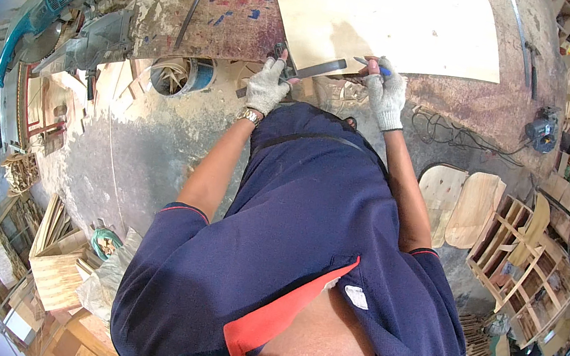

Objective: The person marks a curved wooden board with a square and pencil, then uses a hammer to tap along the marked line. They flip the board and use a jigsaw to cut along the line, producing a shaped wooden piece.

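Observation:
My left hand (267,88), in a whitish knitted glove with a wristwatch below it, is closed at the near edge of the workbench. It grips a dark, flat strip-like tool (322,68), perhaps a square; its other end is mostly covered by the fingers. The strip reaches rightward along the edge of a large pale plywood sheet (396,25). My right hand (386,99), gloved alike, is closed around a blue pen (385,71). The pen's tip points left, close to the strip's right end. A thin line crosses the far part of the sheet.
The stained workbench (238,20) carries a hammer-like tool (197,3) at left and a long metal strip (519,29) at right. A teal power saw (35,23) stands far left. Below are a bucket of offcuts (200,77), loose cables (446,134) and a slatted wooden frame (527,258).

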Demonstrator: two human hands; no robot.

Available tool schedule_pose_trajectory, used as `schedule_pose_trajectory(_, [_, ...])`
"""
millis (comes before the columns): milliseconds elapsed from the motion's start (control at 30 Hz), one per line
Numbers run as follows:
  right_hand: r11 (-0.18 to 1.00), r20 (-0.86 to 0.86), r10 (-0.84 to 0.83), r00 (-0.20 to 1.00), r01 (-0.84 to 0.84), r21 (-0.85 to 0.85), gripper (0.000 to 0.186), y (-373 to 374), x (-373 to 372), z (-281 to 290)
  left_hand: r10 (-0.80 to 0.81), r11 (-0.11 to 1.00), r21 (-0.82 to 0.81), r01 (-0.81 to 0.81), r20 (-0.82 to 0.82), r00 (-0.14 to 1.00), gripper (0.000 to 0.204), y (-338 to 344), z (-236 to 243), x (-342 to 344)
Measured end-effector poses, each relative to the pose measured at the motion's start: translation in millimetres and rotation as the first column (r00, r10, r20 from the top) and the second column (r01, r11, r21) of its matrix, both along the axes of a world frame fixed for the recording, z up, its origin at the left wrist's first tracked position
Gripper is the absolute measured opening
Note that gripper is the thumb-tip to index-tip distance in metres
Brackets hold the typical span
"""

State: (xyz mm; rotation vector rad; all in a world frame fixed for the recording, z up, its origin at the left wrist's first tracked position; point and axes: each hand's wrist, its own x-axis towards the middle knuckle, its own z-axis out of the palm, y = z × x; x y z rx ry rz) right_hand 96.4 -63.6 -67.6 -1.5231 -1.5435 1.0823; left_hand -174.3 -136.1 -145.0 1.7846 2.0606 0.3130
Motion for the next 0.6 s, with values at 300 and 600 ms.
schedule_pose_trajectory(300, [0.998,0.035,0.058,0.998,-0.057,-0.013,0.040,-0.1,5.7,1.5,0.004,0.991,0.132,-0.004,-0.004,1.000,0.076,-4.2,-13.4,0.8])
schedule_pose_trajectory(600, [1.000,-0.014,0.029,0.999,-0.029,0.005,0.033,-0.7,8.6,-1.8,0.048,0.985,0.172,-0.036,-0.068,0.997,0.068,-7.4,-17.7,7.8])
